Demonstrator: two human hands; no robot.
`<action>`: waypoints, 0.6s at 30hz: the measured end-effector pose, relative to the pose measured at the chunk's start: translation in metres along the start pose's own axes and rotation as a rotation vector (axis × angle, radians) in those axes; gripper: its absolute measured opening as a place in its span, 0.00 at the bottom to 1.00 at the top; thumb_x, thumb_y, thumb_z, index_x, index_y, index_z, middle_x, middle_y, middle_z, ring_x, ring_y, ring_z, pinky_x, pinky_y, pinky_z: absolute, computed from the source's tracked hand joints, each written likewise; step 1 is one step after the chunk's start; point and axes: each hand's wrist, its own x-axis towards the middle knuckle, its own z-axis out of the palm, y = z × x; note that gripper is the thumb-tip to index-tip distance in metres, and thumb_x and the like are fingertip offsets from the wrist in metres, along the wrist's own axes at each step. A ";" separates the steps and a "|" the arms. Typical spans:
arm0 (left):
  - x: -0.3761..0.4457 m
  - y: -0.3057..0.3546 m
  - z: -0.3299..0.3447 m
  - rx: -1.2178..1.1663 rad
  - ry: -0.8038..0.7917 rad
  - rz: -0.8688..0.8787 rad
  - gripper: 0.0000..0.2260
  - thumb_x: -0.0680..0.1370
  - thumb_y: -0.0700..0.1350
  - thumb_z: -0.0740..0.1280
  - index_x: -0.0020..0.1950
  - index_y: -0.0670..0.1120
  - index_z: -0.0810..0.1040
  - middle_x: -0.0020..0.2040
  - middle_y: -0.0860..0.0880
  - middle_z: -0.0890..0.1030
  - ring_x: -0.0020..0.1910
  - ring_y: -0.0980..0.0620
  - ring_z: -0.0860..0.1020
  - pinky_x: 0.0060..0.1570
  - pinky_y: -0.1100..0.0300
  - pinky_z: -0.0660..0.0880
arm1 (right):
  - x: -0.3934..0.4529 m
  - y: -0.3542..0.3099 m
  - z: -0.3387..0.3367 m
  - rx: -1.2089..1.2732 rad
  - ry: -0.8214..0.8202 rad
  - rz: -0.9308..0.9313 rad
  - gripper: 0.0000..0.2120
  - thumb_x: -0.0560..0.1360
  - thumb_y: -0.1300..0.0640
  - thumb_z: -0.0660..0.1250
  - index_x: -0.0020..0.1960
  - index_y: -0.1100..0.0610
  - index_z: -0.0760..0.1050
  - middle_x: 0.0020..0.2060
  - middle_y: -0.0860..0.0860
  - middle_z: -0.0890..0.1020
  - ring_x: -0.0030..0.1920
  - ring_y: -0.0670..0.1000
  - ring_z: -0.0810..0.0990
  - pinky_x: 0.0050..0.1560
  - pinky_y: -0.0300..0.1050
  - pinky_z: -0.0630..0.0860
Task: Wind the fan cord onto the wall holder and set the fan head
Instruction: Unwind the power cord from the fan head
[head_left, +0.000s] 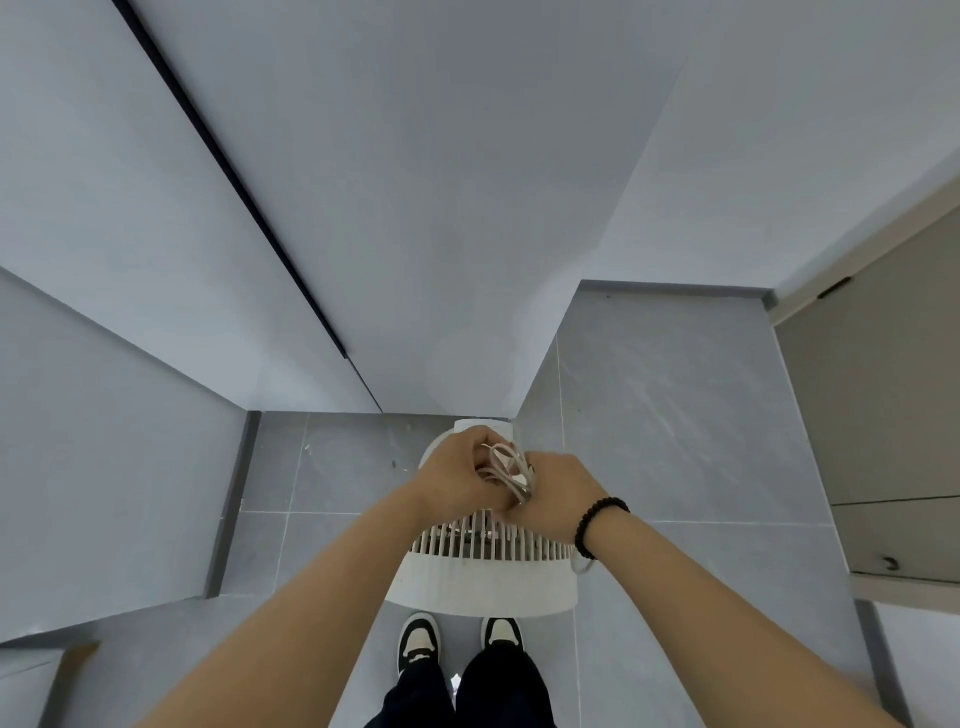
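Head view: cord-winding step. Left hand (457, 470) and right hand (553, 493) meet at 6 o'clock above the fan (488, 577), both pinching looped cord (506, 467). Holder hidden behind hands. Next: probably wrap remaining slack, then tilt fan head.

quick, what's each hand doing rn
Left hand: closed on the bundled fan cord.
Right hand: closed on the same cord, above the fan.

Matt white plastic fan (483, 582), seemingly glossy cord (506, 467), matt grey tiles (675, 415).
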 end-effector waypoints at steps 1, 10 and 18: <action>0.001 -0.001 -0.002 -0.027 -0.001 -0.012 0.24 0.57 0.46 0.76 0.52 0.50 0.78 0.47 0.50 0.85 0.48 0.50 0.84 0.54 0.50 0.80 | 0.002 0.002 0.001 0.038 0.005 0.023 0.10 0.66 0.45 0.69 0.38 0.50 0.74 0.34 0.46 0.79 0.35 0.46 0.78 0.34 0.39 0.76; 0.006 -0.043 -0.027 -0.047 -0.046 -0.448 0.34 0.75 0.51 0.72 0.76 0.46 0.59 0.71 0.45 0.69 0.67 0.46 0.71 0.61 0.57 0.68 | 0.006 0.056 0.026 0.633 0.117 0.609 0.17 0.67 0.50 0.74 0.31 0.56 0.68 0.27 0.50 0.71 0.30 0.50 0.71 0.31 0.39 0.66; -0.008 -0.083 -0.028 -0.253 -0.068 -0.921 0.27 0.71 0.66 0.64 0.59 0.47 0.77 0.58 0.42 0.80 0.57 0.41 0.77 0.61 0.42 0.72 | 0.003 0.076 0.044 0.964 -0.189 0.934 0.30 0.64 0.42 0.75 0.58 0.57 0.72 0.52 0.56 0.77 0.52 0.59 0.75 0.50 0.53 0.74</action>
